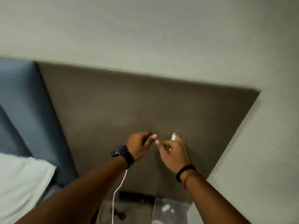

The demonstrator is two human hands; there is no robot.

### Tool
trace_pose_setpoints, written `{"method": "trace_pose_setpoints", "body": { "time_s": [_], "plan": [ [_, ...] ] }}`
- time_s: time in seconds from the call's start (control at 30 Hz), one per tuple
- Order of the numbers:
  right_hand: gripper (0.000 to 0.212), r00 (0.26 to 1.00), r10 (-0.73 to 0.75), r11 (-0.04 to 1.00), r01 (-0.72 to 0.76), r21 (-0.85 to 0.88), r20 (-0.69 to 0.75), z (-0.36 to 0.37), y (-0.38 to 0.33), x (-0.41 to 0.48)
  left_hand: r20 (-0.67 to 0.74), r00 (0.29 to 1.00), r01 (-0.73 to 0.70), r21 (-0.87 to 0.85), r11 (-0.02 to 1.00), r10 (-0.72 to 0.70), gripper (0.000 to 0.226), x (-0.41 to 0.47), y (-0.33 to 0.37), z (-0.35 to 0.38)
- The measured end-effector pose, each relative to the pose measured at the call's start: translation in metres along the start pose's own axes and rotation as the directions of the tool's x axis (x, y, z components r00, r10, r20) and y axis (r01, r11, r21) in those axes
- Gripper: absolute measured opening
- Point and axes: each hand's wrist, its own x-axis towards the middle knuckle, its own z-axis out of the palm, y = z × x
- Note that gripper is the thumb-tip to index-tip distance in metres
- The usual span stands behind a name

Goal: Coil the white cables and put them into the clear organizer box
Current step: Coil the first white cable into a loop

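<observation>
Both forearms rise from the lower edge of the frame and meet at mid-height in front of a brown wall panel (145, 102). Left hand (139, 146) – wrist fitted with a dark watch (120, 151) – has its fingers curled inward, thumb tip pressed against the forefinger in a pinch. The white cable (119, 186) emerges below this wrist and hangs loosely down to the bottom edge; blur hides the exact contact point inside the fist. Right hand (174, 152), wearing a black band (184, 172), is just beside the left, fingers loosely bent, gripping the white connector (173, 136) so that its tip projects above the fingers. Clear organizer box (171, 207) sits at the bottom edge between the forearms, well below both hands, with small white items inside – too blurred to identify. A white pillow (21, 183) and a blue headboard (19, 102) occupy the left side.
</observation>
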Motion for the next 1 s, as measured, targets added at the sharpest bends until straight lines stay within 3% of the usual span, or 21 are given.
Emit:
{"method": "trace_pose_setpoints", "body": {
  "time_s": [0.17,0.3,0.47,0.63,0.7,0.73,0.8,0.87,0.93,1.0],
  "plan": [
    [0.034,0.945,-0.311,0.898,0.256,-0.358,-0.105,-0.126,-0.097,0.041,-0.114,0.980,-0.155,0.087,0.984,0.165,0.040,0.044,0.117,-0.112],
    [0.016,0.822,-0.500,0.718,0.217,-0.662,-0.273,-0.202,-0.158,0.050,-0.207,0.948,-0.218,0.133,0.967,0.242,0.049,0.057,0.187,-0.172],
    [0.015,0.768,-0.515,0.688,0.106,-0.718,-0.380,-0.249,-0.198,0.047,-0.292,0.913,-0.228,0.208,0.951,0.283,0.055,0.058,0.239,-0.206],
    [0.011,0.848,-0.420,0.652,0.035,-0.758,-0.322,-0.264,-0.206,0.043,-0.306,0.911,-0.202,0.250,0.947,0.275,0.055,0.057,0.260,-0.216],
    [0.014,0.918,-0.355,0.724,0.150,-0.673,-0.177,-0.265,-0.209,0.041,-0.307,0.914,-0.186,0.264,0.946,0.265,0.055,0.056,0.264,-0.218],
    [0.017,0.952,-0.297,0.819,0.215,-0.533,-0.072,-0.266,-0.212,0.038,-0.312,0.912,-0.183,0.269,0.946,0.265,0.054,0.056,0.267,-0.218],
    [0.020,0.975,-0.187,0.972,0.202,-0.123,0.123,-0.269,-0.217,0.029,-0.333,0.902,-0.190,0.267,0.945,0.276,0.055,0.055,0.272,-0.217],
    [0.018,0.975,-0.153,0.981,0.131,0.141,0.159,-0.268,-0.218,0.025,-0.357,0.890,-0.202,0.251,0.947,0.284,0.056,0.054,0.276,-0.217],
    [0.019,0.978,-0.139,0.967,0.100,0.236,0.153,-0.267,-0.217,0.025,-0.368,0.882,-0.215,0.241,0.947,0.294,0.056,0.054,0.280,-0.215],
    [0.023,0.965,-0.113,0.949,0.034,0.313,0.237,-0.268,-0.215,0.026,-0.360,0.880,-0.229,0.248,0.941,0.309,0.056,0.053,0.283,-0.214]
  ]
}}
